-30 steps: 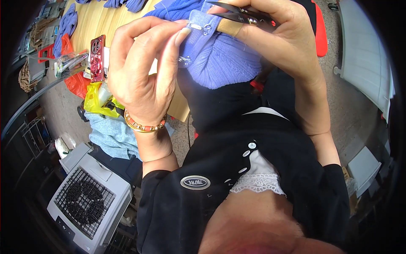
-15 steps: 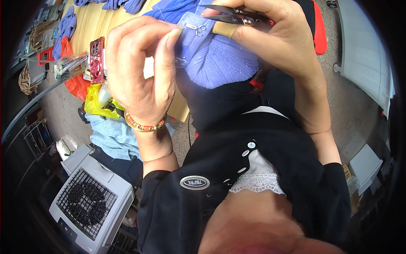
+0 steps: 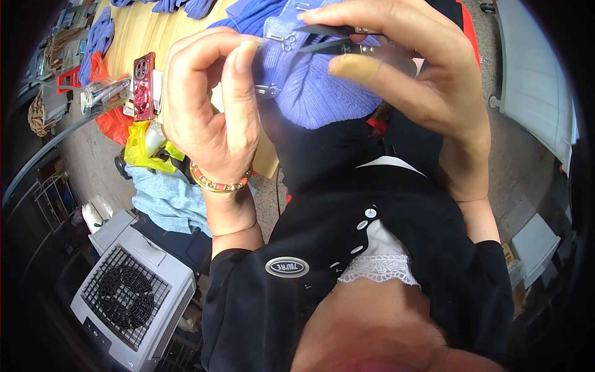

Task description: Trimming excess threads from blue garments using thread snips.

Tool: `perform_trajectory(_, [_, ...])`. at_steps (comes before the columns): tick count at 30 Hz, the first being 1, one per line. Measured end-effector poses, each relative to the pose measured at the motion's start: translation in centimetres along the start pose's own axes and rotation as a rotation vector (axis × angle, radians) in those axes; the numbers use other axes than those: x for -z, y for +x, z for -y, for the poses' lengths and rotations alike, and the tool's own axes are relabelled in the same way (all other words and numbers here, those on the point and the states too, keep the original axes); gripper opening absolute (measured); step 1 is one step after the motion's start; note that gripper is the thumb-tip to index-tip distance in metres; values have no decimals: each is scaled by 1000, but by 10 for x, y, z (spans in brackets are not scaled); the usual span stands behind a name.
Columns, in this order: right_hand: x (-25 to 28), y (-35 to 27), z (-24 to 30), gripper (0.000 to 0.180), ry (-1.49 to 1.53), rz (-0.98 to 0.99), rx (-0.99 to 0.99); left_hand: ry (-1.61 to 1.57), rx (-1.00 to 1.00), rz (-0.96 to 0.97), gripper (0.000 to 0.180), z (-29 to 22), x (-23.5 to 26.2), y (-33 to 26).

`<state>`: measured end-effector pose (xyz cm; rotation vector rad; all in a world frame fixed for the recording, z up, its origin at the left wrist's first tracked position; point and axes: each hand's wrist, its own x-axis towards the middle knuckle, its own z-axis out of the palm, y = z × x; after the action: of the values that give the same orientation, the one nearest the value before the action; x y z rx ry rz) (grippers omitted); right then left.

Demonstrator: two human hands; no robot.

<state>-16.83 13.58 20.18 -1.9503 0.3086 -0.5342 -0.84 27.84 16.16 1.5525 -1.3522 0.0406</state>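
Observation:
Blue ribbed knitwear point(image 3: 328, 93) lies over my lap at the table's edge, with several small metal hook fasteners point(image 3: 288, 42) along its smooth band. My left hand point(image 3: 214, 105) has thumb and forefinger pinched together at the band's left edge. What sits in that pinch is too small to make out. Dark thread snips point(image 3: 325, 46) are held in my right hand point(image 3: 427, 68), between the thumb, which wears a tan cover, and the fingers. Their blades stand apart, tips pointing left over the band beside a fastener.
More blue knitwear point(image 3: 96, 37) lies on the wooden table point(image 3: 139, 31). A red phone point(image 3: 143, 87) and a clear holder of pens point(image 3: 102, 93) stand left of my hand. Below are a yellow bag point(image 3: 145, 146), light blue cloth point(image 3: 167, 195) and a fan unit point(image 3: 133, 294).
The snips have come down toward me over the band, their tips slightly wider apart. My right hand has shifted a little right and nearer. My left hand stays pinched, moved slightly right.

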Motion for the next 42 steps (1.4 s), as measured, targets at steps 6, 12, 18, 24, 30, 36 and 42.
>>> perform_trajectory(6, [-6, -1, -1, 35, -227, -21, 154, -28, 5, 15, 9, 1, 2, -3])
perform_trajectory(12, [-12, 1, 3, 32, -396, -46, 189, -77, -59, -71, 7, 5, -2, -7])
perform_trajectory(18, [-18, 0, -5, 27, -372, -91, 179, -34, -73, -53, 9, 4, -2, -13])
perform_trajectory(24, [-17, -1, -3, 27, -544, -140, 349, -36, -47, -61, 8, 0, -2, -14])
perform_trajectory(30, [-11, -4, 1, 27, -553, -136, 325, 12, -31, 63, 11, -3, 4, -13])
perform_trajectory(36, [-15, -5, 9, 26, -566, -116, 303, 27, -16, 64, 10, -6, 5, -13])
perform_trajectory(42, [-14, -6, 15, 26, -481, -137, 202, 43, -23, 69, 10, -9, 3, -13])
